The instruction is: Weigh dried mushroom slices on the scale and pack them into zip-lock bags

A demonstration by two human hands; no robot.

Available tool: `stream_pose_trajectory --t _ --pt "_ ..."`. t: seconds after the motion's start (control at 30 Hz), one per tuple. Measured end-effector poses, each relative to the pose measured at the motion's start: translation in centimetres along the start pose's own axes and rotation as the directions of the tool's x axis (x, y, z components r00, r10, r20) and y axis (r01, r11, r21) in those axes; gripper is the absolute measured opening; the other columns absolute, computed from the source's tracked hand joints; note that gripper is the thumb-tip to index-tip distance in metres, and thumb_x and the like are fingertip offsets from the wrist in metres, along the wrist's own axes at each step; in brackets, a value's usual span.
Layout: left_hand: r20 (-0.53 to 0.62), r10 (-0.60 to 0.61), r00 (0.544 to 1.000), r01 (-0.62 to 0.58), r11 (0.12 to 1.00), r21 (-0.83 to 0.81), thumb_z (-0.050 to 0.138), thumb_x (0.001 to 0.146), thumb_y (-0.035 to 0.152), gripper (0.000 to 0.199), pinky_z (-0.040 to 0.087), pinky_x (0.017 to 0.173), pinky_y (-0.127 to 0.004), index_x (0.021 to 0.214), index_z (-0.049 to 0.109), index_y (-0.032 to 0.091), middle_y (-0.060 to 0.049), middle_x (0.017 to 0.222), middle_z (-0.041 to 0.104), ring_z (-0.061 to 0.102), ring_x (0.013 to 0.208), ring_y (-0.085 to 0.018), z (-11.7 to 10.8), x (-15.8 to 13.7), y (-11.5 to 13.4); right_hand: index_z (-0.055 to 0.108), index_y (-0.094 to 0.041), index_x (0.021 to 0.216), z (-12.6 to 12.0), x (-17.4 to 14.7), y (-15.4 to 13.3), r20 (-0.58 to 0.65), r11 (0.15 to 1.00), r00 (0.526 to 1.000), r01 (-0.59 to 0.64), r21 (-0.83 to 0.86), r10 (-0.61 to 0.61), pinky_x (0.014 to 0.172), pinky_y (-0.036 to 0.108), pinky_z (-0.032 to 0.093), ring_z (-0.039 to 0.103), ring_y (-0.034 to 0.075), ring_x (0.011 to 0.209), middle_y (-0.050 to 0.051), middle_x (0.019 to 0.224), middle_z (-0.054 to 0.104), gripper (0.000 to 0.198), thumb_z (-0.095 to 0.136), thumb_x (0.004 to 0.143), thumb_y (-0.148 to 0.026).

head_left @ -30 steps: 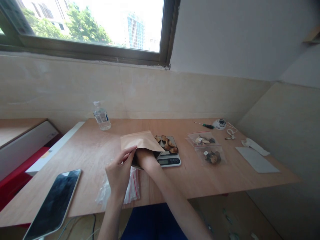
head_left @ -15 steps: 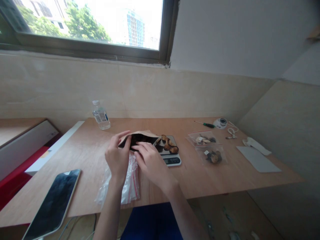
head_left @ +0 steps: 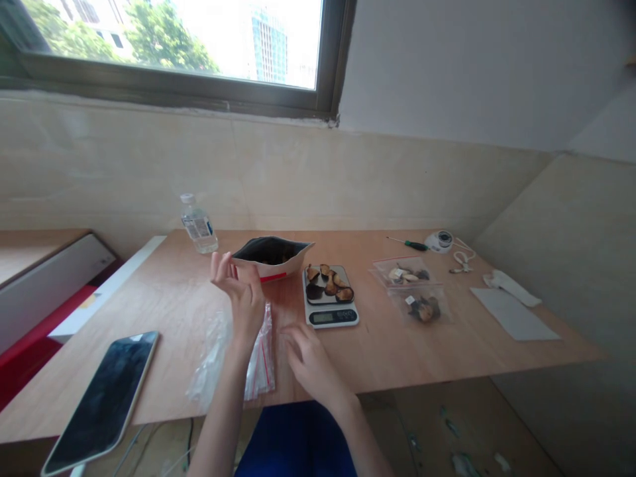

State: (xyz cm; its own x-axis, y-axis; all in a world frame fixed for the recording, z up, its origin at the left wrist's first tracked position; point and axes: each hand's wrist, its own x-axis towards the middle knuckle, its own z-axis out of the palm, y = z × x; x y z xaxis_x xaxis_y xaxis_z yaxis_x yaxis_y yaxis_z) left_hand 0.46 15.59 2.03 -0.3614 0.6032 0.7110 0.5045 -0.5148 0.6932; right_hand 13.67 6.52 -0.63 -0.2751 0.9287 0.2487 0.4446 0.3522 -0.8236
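A paper pouch [head_left: 293, 267] with a dark lining and a red mark stands with its mouth gaping; dark pieces show dimly inside. My left hand [head_left: 241, 288] is at its near left corner, fingers apart and overlapping the corner in view. Below the pouch, my right hand [head_left: 315, 364] hovers over the table with loosely bent fingers and nothing seen in them. To its upper right, a white digital scale [head_left: 334, 318] carries several brown dried mushroom slices [head_left: 332, 285]. Clear zip bags [head_left: 258, 364] lie under and beside my left forearm.
A tablet [head_left: 104, 397] lies at left, a water bottle [head_left: 199, 228] stands at the back. Filled zip bags [head_left: 422, 308] lie right of the scale. Farther right are a screwdriver [head_left: 415, 245], a white camera [head_left: 440, 242] with cable, and a white sheet [head_left: 514, 315].
My right hand has come out of the pouch and down toward me. The pouch now stands farther back, and my left hand's fingers have loosened from it. The scale is fully uncovered.
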Motion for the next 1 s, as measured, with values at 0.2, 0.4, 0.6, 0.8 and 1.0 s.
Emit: stream_pose_trajectory --t 0.2,0.4,0.6,0.8,1.0 --pt "0.123 -0.003 0.992 -0.008 0.996 0.085 0.043 0.092 0.029 0.057 0.025 0.113 -0.044 0.144 0.020 0.022 -0.016 0.151 0.017 0.013 0.143 -0.024 -0.1 2.7 -1.5 0.065 -0.019 0.098 2.5 -0.2 0.0 0.046 0.991 0.994 -0.093 -0.091 0.097 0.094 0.038 0.044 0.054 0.022 0.105 0.008 0.102 0.060 0.023 0.045 0.090 -0.012" --pt "0.243 -0.110 0.964 0.070 0.983 0.168 0.038 0.093 0.025 0.043 0.033 0.108 -0.041 0.135 0.046 0.024 -0.012 0.148 0.034 0.031 0.137 -0.023 -1.7 1.1 -0.2 0.064 -0.018 0.094 7.0 0.2 -0.6 -0.128 0.927 0.969 -0.241 -0.288 0.212 0.085 0.043 0.047 0.053 0.027 0.099 0.011 0.101 0.058 0.015 0.051 0.087 -0.023" --pt "0.334 -0.173 0.927 0.129 0.980 0.148 0.040 0.091 0.026 0.039 0.039 0.104 -0.040 0.127 0.054 0.024 -0.008 0.141 0.046 0.044 0.129 -0.022 -3.5 -1.9 1.1 0.063 -0.016 0.083 9.8 1.6 0.2 -0.247 0.858 0.941 -0.316 -0.405 0.230 0.075 0.044 0.046 0.054 0.028 0.086 0.013 0.093 0.059 0.012 0.061 0.071 -0.014" --pt "0.340 -0.209 0.917 0.159 0.973 0.170 0.041 0.091 0.029 0.032 0.044 0.098 -0.041 0.115 0.061 0.024 -0.007 0.126 0.057 0.052 0.119 -0.022 -6.2 -4.6 1.7 0.053 -0.019 0.070 7.3 1.9 0.0 -0.352 0.956 0.907 -0.279 -0.088 0.232 0.081 0.039 0.044 0.054 0.023 0.087 0.006 0.086 0.057 0.013 0.053 0.069 -0.006" --pt "0.405 -0.299 0.864 0.275 0.954 0.119 0.049 0.088 0.037 0.033 0.052 0.086 -0.038 0.117 0.060 0.025 -0.008 0.120 0.058 0.057 0.108 -0.023 -6.9 -7.8 2.9 0.049 -0.020 0.081 2.8 0.5 -1.9 -0.285 0.925 0.928 -0.129 0.358 0.239 0.068 0.026 0.048 0.057 0.014 0.071 -0.001 0.077 0.056 0.002 0.050 0.083 -0.020"
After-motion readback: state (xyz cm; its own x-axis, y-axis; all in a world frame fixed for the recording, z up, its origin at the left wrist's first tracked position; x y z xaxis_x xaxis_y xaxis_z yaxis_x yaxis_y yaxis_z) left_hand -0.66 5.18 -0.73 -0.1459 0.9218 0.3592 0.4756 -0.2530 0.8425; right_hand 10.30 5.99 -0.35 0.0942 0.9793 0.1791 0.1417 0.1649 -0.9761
